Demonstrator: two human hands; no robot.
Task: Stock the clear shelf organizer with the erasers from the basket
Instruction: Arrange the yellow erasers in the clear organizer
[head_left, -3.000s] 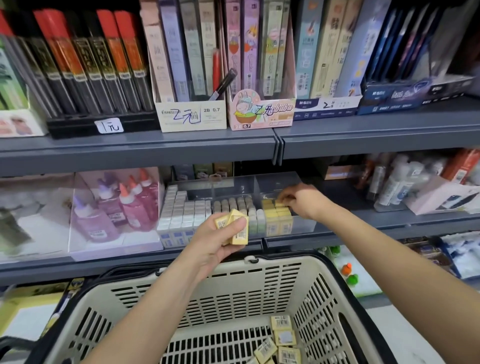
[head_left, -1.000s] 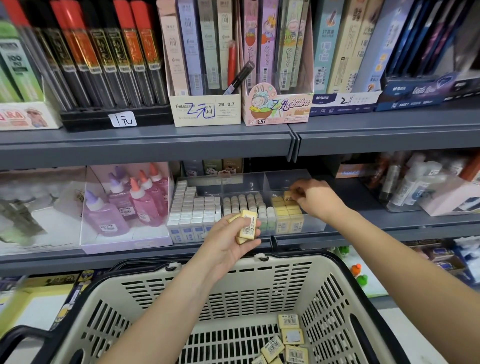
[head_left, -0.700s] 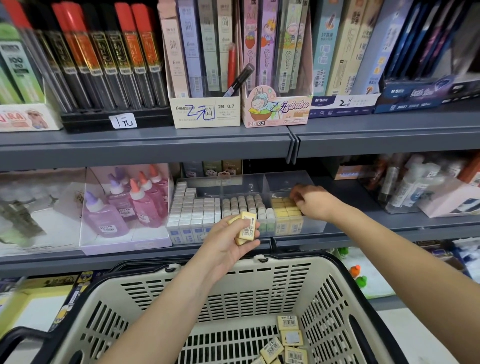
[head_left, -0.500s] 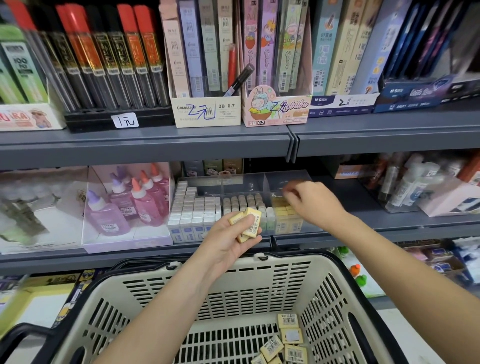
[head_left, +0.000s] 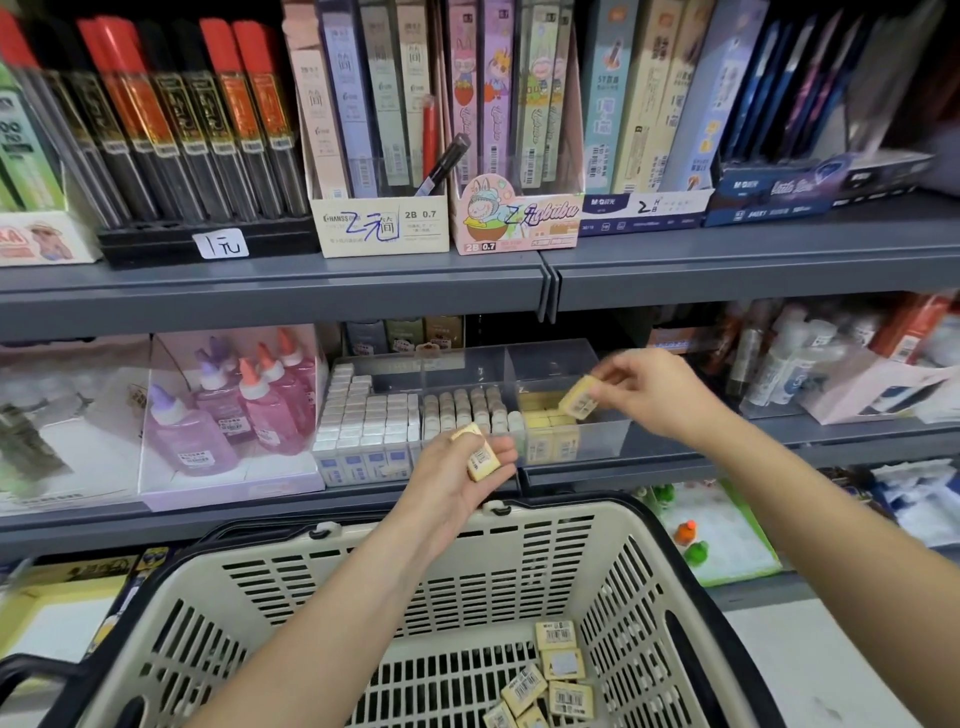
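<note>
Erasers (head_left: 558, 670), yellow and barcoded, lay in a loose heap at the near right corner of the basket (head_left: 363, 587). In the head view the bottom edge cut off the lowest of them, so we could not count them, and the basket's near rim fell out of frame too.

Our left hand (head_left: 452, 493) hovered above the basket's far rim, fingers curled round a small clutch (head_left: 483, 460) of yellow pieces. We saw one barcoded face and a corner of another; the rest was hidden in the palm.

Our right hand (head_left: 657, 392) pinched a single eraser (head_left: 577, 399) between thumb and fingertips, tilted, just above the right compartment of the clear shelf organizer (head_left: 597, 441), which stood at the front edge of the middle shelf (head_left: 597, 475). Blur softened that hand, and we could not tell whether the piece touched the yellow rows (head_left: 543, 415) beneath it.

The organizer's left compartments held white blocks (head_left: 363, 423) and rounded pale pieces (head_left: 462, 410), their labels too small to read. Pink glue bottles (head_left: 244, 410) stood just left of it.
</note>
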